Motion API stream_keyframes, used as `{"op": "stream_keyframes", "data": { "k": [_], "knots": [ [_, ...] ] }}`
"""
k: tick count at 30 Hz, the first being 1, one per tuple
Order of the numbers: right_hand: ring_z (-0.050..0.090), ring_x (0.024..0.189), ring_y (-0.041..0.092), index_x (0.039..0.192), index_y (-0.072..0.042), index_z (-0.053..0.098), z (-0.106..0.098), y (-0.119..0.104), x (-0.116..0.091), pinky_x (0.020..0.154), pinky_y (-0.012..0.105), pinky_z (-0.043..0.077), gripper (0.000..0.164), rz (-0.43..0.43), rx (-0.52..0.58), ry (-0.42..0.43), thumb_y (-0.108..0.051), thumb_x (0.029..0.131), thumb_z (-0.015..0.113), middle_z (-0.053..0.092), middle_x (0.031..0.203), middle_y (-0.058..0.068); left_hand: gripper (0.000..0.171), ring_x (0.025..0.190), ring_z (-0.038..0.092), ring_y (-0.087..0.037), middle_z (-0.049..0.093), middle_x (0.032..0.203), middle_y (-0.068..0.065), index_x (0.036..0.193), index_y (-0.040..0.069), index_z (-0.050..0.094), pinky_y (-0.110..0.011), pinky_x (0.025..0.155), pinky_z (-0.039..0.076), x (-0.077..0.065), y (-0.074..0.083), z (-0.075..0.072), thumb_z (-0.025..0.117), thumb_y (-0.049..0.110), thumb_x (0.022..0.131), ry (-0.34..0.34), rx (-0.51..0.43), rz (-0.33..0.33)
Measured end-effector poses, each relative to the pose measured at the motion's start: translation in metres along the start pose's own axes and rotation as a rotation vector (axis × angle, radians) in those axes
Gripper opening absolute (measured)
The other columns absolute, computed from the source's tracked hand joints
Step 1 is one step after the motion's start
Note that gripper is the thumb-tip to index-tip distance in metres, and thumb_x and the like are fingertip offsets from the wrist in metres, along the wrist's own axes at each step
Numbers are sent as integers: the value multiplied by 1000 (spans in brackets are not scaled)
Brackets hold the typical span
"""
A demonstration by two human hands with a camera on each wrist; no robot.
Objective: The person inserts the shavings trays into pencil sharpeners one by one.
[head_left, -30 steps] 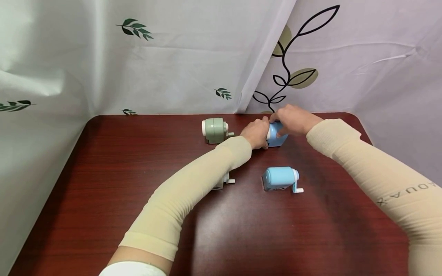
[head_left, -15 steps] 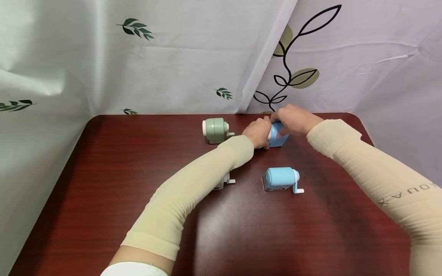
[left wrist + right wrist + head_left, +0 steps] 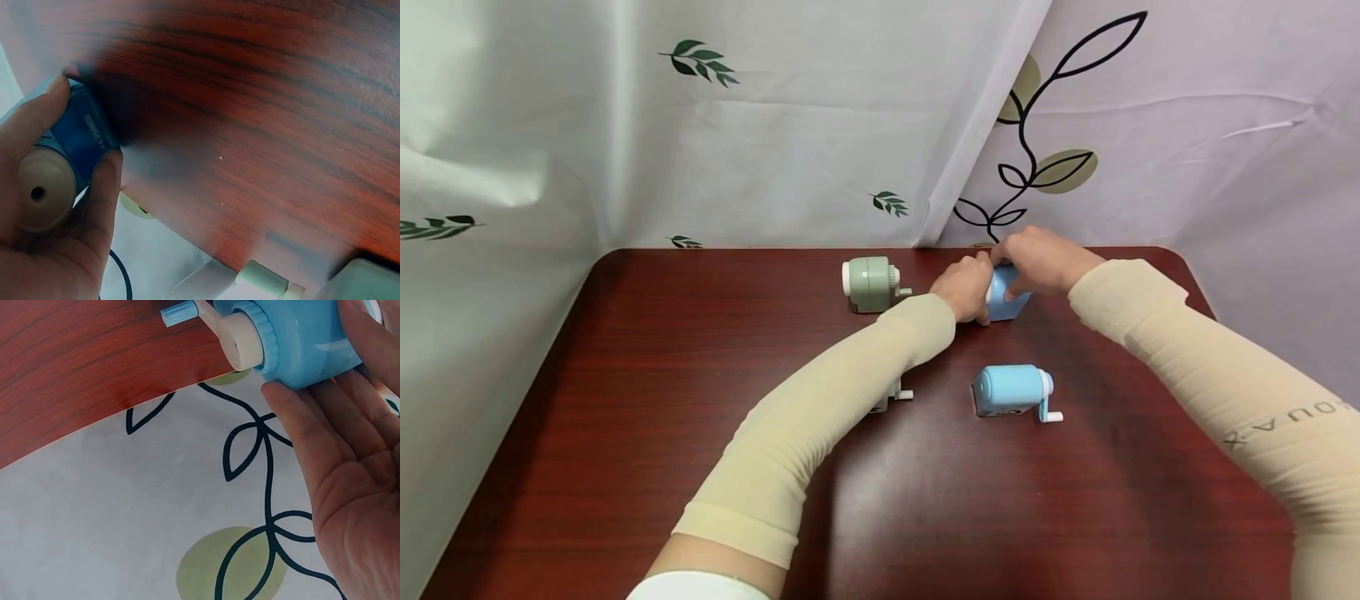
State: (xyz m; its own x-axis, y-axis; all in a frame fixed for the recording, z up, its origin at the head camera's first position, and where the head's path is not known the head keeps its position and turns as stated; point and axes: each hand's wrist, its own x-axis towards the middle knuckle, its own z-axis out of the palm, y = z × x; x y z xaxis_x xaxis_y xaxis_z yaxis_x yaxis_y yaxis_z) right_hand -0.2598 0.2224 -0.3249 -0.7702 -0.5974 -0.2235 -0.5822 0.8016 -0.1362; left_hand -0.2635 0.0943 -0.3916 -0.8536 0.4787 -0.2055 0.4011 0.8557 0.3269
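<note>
Both hands are on a blue crank pencil sharpener (image 3: 1009, 305) near the table's back edge at the right. My left hand (image 3: 964, 288) grips its front end; the left wrist view shows thumb and fingers on either side of the pale round front (image 3: 45, 194) with its pencil hole. From the other side, my right hand (image 3: 1045, 258) holds the body, thumb and fingers curled round it. In the right wrist view the white crank (image 3: 239, 341) with its blue knob (image 3: 179, 314) sticks out past the fingers. In the head view the hands partly hide this sharpener.
A green sharpener (image 3: 870, 285) stands left of the hands. A light-blue one (image 3: 1011, 388) sits nearer the front, its crank to the right. The left sleeve (image 3: 820, 417) mostly covers a greyish sharpener (image 3: 880, 406). A patterned white curtain (image 3: 775, 150) rises behind the dark red table (image 3: 662, 350).
</note>
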Motion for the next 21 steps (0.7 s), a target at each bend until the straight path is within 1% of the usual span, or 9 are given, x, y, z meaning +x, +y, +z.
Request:
{"op": "stream_keyframes", "data": {
  "k": [8, 14, 21],
  "knots": [
    [62, 81, 23, 99, -4, 70, 1, 1, 2, 72, 38, 50, 41, 5, -7, 18, -12, 62, 85, 69, 95, 9, 73, 86, 60, -14, 56, 103, -4, 118, 7, 41, -25, 72, 50, 2, 2, 2, 85, 30, 65, 3, 23, -15],
    [62, 80, 22, 97, -5, 70, 1, 1, 3, 71, 37, 50, 40, 2, 1, 11, -12, 62, 85, 69, 93, 8, 73, 85, 60, -15, 56, 103, -4, 117, 8, 41, -26, 70, 50, 2, 3, 1, 86, 28, 63, -2, 0, -40],
    [61, 75, 20, 95, -4, 70, -1, 0, 4, 67, 36, 50, 39, 13, 11, 5, -12, 60, 86, 69, 89, 8, 69, 86, 59, -14, 57, 100, -4, 114, 8, 42, -25, 70, 50, 2, 3, 0, 85, 28, 64, -6, -11, -26]
  ]
}}
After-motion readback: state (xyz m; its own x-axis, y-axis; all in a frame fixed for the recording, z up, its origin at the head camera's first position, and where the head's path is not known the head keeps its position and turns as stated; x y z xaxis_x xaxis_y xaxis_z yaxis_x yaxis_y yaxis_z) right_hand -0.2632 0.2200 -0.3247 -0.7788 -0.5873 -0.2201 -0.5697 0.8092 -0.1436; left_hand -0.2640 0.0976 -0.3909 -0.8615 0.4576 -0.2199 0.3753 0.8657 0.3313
